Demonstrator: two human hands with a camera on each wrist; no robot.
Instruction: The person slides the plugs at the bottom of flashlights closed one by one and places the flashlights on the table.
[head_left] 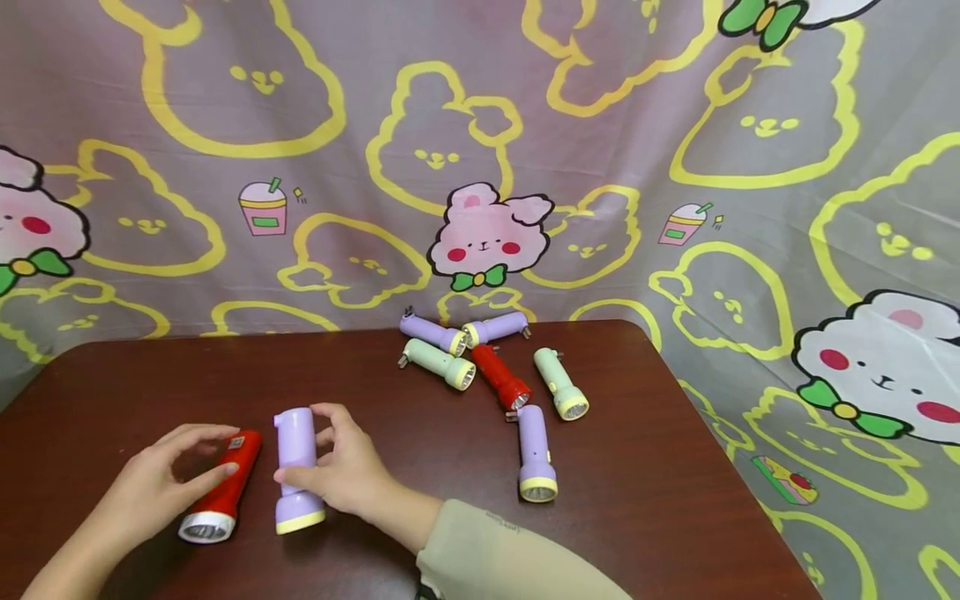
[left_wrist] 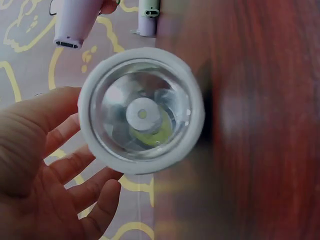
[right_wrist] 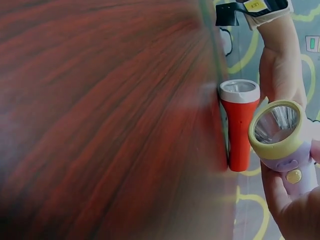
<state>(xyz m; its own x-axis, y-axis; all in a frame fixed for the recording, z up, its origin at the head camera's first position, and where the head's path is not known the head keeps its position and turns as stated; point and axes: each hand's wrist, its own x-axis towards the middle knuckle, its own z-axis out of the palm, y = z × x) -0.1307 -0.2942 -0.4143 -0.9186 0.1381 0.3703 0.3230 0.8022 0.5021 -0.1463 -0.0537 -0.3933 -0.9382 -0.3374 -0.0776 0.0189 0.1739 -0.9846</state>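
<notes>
The right hand [head_left: 345, 467] grasps a purple flashlight [head_left: 296, 437] round its barrel, thumb across the near side and the other fingers behind. It is held off the desk [head_left: 442, 454], its yellow-rimmed head tipped down toward the person. Gripping the narrower barrel likely suits the fingers better than the flared head, and leaves both the lens and the yellow button [right_wrist: 294, 176] uncovered.

The left hand [head_left: 161, 479] has its fingers relaxed and spread, arched over a red flashlight [head_left: 244, 461] with a white rim. This one lies on the desk beneath them, lens toward the person; whether the fingertips press it, I cannot tell. The loose arch probably steadies it without clamping, since a round body could roll.

A narrow gap separates the red flashlight from the raised one, so the two sets of fingers have little room between them.

Rightward of the right fingers, past a broad stretch of wood, lies another purple flashlight [head_left: 533, 442]. Beyond it sit a second red flashlight [head_left: 501, 377], two pale green flashlights [head_left: 433, 358] and two more purple flashlights [head_left: 498, 327], close to the far edge, where the cloth backdrop [head_left: 337, 183] hangs. The desk's left and right edges are well apart from both hands' fingers.
</notes>
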